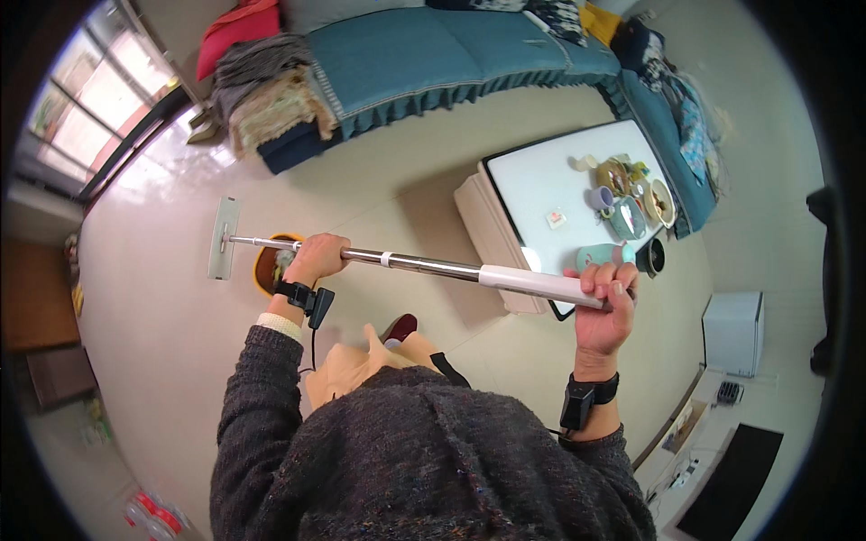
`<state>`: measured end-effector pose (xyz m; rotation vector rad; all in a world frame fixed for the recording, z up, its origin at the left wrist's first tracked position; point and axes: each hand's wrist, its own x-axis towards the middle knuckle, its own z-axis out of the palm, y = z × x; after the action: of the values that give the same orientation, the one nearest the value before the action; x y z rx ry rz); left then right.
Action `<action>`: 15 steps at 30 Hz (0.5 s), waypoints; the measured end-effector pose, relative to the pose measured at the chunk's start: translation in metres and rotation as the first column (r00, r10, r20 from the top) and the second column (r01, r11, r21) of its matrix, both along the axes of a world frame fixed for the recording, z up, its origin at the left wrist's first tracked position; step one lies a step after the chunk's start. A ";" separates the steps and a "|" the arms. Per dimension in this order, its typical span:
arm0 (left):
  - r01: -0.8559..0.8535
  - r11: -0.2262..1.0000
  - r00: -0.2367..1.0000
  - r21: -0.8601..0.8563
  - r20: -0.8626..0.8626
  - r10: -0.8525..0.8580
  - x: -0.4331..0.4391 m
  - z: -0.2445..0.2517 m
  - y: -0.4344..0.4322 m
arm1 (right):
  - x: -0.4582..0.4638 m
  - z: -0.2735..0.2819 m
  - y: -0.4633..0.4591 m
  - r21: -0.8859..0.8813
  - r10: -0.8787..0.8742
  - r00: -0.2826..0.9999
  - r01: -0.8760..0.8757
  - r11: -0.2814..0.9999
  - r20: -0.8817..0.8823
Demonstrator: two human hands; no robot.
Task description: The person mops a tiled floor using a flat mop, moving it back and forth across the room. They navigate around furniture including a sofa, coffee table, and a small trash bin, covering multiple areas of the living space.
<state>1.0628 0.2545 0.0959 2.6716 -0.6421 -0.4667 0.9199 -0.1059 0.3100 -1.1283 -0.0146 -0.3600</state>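
A flat mop point(433, 265) with a steel telescopic pole crosses in front of me. My right hand point(609, 297) is closed around the end of its white grip. Farther down, my left hand point(322, 255) wraps the metal pole. The pale rectangular mop head point(223, 238) is at the far left, over the light tiled floor point(162, 324); whether it touches the floor I cannot tell. Partly under the pole and behind my left hand stands an orange-rimmed bin point(262, 270) with some waste inside.
A white-topped coffee table point(524, 182) holding cups, bowls and a turquoise bottle point(595, 255) stands at right. Behind it runs a blue-covered sofa point(406, 54). A black pot point(652, 257) sits beside the table. A television point(731, 483) is at lower right, a glazed door point(101, 101) at upper left.
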 end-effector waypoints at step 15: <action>0.603 0.756 0.769 -0.255 -0.066 -0.635 0.153 0.010 -0.226 | 0.023 0.082 -0.040 -0.259 -0.456 0.834 0.536 0.803 0.311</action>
<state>1.2156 0.0286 0.1058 2.1297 -1.4561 -0.7087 0.9431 -0.1455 0.3916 -1.4207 0.0163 -1.0003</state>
